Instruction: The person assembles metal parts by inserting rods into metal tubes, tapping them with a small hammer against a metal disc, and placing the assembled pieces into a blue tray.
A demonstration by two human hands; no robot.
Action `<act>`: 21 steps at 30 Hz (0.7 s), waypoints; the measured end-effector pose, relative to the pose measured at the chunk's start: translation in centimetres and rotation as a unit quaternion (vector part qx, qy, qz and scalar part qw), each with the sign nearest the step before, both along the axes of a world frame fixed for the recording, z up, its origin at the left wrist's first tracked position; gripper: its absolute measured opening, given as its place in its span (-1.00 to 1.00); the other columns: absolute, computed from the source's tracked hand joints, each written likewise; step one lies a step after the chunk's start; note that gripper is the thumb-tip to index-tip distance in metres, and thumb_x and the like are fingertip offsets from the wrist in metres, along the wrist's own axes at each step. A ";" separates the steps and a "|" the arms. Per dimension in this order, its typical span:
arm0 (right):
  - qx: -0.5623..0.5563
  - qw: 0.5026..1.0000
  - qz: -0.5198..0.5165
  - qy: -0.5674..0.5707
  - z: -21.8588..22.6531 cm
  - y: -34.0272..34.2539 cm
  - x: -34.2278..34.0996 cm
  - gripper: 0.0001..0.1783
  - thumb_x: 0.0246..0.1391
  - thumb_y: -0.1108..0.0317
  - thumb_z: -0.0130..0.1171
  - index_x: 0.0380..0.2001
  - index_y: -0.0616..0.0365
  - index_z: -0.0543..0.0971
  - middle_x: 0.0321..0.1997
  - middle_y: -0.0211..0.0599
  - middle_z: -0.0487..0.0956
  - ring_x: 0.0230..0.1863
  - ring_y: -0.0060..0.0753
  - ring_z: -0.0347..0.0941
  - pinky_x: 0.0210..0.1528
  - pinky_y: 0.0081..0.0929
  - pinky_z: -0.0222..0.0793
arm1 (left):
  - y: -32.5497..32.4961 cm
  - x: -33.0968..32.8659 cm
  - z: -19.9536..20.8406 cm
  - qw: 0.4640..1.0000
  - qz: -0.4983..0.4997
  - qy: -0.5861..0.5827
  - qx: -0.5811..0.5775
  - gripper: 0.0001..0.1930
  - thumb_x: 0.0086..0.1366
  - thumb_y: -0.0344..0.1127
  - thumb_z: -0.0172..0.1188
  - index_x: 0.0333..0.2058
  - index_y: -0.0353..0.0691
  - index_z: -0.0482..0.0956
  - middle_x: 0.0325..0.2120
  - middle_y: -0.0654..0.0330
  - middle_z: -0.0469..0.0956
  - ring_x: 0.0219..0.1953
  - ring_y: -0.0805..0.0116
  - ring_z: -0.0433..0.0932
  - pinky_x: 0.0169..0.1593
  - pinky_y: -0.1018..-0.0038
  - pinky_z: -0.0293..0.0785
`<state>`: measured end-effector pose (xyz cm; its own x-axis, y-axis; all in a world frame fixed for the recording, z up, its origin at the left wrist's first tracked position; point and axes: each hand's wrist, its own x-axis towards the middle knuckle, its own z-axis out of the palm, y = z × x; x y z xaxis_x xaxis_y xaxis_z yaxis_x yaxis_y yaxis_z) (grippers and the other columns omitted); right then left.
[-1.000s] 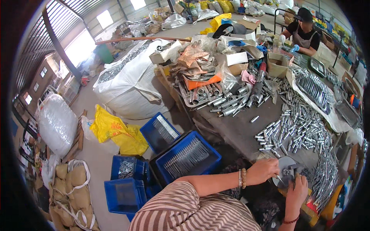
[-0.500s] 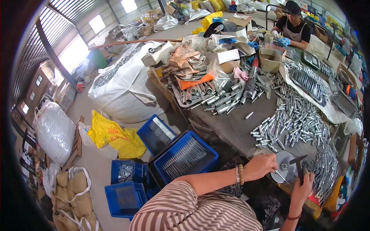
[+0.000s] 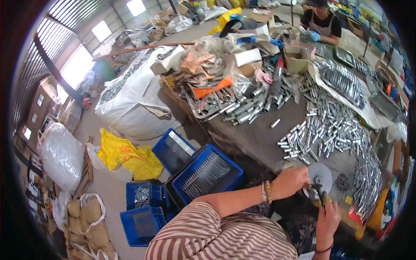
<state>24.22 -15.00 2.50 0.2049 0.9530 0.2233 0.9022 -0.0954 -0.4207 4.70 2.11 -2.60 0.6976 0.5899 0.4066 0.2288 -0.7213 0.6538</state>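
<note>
My left hand [image 3: 294, 182] is closed at the left edge of a round grey metal disc [image 3: 326, 173]. A slim metal rod is pinched in its fingers, now mostly hidden by the hammer. My right hand [image 3: 328, 215] is wrapped round the handle of a hammer [image 3: 319, 189], whose dark head is down over the disc, close by my left fingertips. Whether the head touches the rod, I cannot tell. Beside the disc lies a small heap of dark bits [image 3: 344, 182]. Short shiny metal tubes [image 3: 331, 136] are spread beyond it, and thin metal rods [image 3: 366, 186] are piled to the right.
Blue bins hold rows of metal rods [image 3: 208, 175] at my left; another holds small metal parts [image 3: 142, 196]. Wrenches and larger tubes [image 3: 249, 108] lie under plastic and scraps farther up the table. A large white sack [image 3: 134, 110] stands left. A co-worker [image 3: 323, 24] sits across.
The hammer has come down and left onto the disc area, with my right hand moving lower. My left hand has stayed near the disc. The whole view has shifted slightly.
</note>
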 end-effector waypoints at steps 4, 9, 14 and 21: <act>0.135 0.990 0.007 0.038 1.1 2.1 -1.0 -0.58 0.16 0.53 0.33 0.12 0.22 0.64 -0.25 0.02 0.58 -0.29 0.16 0.54 -0.27 -0.05 0.47 | 1.5 -0.7 -0.5 0.998 -0.017 0.003 0.064 -0.90 0.21 -0.43 0.28 -0.30 -0.25 0.60 -0.27 0.04 0.51 -0.14 0.01 0.54 -0.04 0.20 0.52; 0.085 0.995 0.001 0.047 2.1 2.3 -1.3 -0.75 0.13 0.53 0.35 -0.09 0.21 0.69 -0.35 -0.06 0.52 -0.43 0.03 0.53 -0.39 -0.15 0.43 | 1.4 -1.9 2.1 1.000 0.006 0.002 0.003 -0.88 0.21 -0.45 0.39 -0.27 -0.25 0.67 -0.28 0.12 0.53 -0.23 0.11 0.59 -0.16 0.28 0.53; 0.184 0.977 -0.026 0.108 3.4 2.3 -2.8 -0.91 0.13 0.52 0.32 -0.28 0.11 0.66 -0.42 -0.23 0.47 -0.49 -0.10 0.53 -0.43 -0.20 0.44 | 1.7 -0.9 1.9 0.999 -0.002 -0.001 -0.050 -0.87 0.22 -0.51 0.37 -0.24 -0.25 0.70 -0.29 0.16 0.55 -0.23 0.17 0.61 -0.17 0.33 0.53; 0.080 0.996 0.020 -0.021 0.7 1.1 -1.5 -0.73 0.13 0.51 0.26 -0.09 0.02 0.69 -0.38 -0.25 0.49 -0.47 -0.11 0.56 -0.46 -0.21 0.49 | 0.5 -0.8 2.1 0.999 0.016 0.014 -0.027 -0.89 0.23 -0.47 0.38 -0.25 -0.25 0.70 -0.29 0.16 0.55 -0.23 0.16 0.60 -0.17 0.32 0.53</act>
